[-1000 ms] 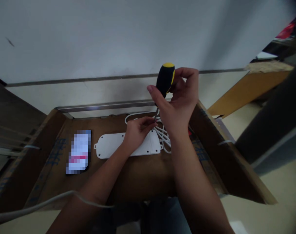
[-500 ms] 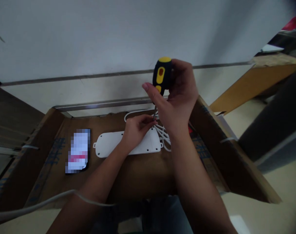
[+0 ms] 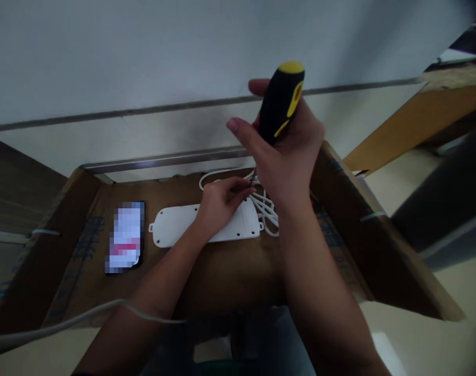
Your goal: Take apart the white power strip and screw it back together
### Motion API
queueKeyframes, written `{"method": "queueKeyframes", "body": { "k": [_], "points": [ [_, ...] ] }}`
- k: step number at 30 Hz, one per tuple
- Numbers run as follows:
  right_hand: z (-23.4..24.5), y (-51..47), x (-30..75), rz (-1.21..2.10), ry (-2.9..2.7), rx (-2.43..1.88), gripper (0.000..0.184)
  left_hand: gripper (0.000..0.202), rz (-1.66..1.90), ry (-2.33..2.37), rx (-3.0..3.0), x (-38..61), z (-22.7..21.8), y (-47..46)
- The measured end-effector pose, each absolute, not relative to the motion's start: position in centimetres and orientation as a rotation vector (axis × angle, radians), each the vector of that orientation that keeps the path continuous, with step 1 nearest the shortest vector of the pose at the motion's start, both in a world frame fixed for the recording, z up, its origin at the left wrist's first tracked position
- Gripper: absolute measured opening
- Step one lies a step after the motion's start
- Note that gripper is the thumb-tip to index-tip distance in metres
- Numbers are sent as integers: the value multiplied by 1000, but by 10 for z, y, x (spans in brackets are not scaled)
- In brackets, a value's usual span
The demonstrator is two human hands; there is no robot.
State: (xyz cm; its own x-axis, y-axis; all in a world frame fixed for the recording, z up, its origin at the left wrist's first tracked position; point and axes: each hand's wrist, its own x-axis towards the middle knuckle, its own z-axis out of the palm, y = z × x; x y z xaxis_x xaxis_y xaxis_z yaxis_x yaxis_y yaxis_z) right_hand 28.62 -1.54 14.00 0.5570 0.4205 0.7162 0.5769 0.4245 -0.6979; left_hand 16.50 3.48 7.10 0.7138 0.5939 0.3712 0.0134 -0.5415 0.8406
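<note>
My right hand [image 3: 288, 151] is wrapped loosely round the black and yellow handle of a screwdriver [image 3: 279, 104], its thumb stretched out to the left. The tool leans, its thin shaft running down to the fingertips of my left hand [image 3: 222, 203]. Those fingers pinch at the shaft's lower end; whether a screw is also between them is too small to tell. Beneath my left hand a white power strip [image 3: 179, 224] lies with its screw-holed back facing up. Its white cable [image 3: 267, 209] is coiled at the right end, partly behind my right hand.
A phone [image 3: 126, 235] with a lit screen lies left of the strip. All this rests in a shallow cardboard box [image 3: 230, 277] with raised side walls. A pale cabinet panel [image 3: 144, 62] stands behind it. Another white cable [image 3: 85, 312] crosses the front left.
The screwdriver's handle has tipped to the right and up, and my right hand has turned with it. My left hand keeps its pinch near the tip. The view has shifted slightly.
</note>
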Motion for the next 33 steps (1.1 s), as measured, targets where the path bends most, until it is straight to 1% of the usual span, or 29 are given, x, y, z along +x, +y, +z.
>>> {"method": "queueKeyframes", "body": {
  "k": [4,6,11,14,18,23,25,29,33],
  "points": [
    [142,-14,283,-111,-985,-986,58,12,889,511,1982,168,65,33],
    [142,-13,282,-107,-989,-952,59,15,916,517,1942,169,64,33],
    [144,-14,284,-145,-1078,-996,45,19,903,529,1960,169,66,34],
    [143,-13,284,-114,-1088,-980,36,19,850,484,1987,167,68,36],
    [141,-11,284,-123,-1097,-989,33,18,746,426,2097,163,71,41],
    [141,-10,282,-130,-1072,-968,31,38,635,395,2183,157,71,50],
    [142,-11,282,-136,-1058,-979,33,36,558,396,2205,156,69,52],
    [143,-10,285,-172,-1048,-1020,32,19,494,412,2219,155,65,55],
    [143,-10,286,-138,-1025,-978,34,15,514,395,2246,157,64,53]
  ]
}}
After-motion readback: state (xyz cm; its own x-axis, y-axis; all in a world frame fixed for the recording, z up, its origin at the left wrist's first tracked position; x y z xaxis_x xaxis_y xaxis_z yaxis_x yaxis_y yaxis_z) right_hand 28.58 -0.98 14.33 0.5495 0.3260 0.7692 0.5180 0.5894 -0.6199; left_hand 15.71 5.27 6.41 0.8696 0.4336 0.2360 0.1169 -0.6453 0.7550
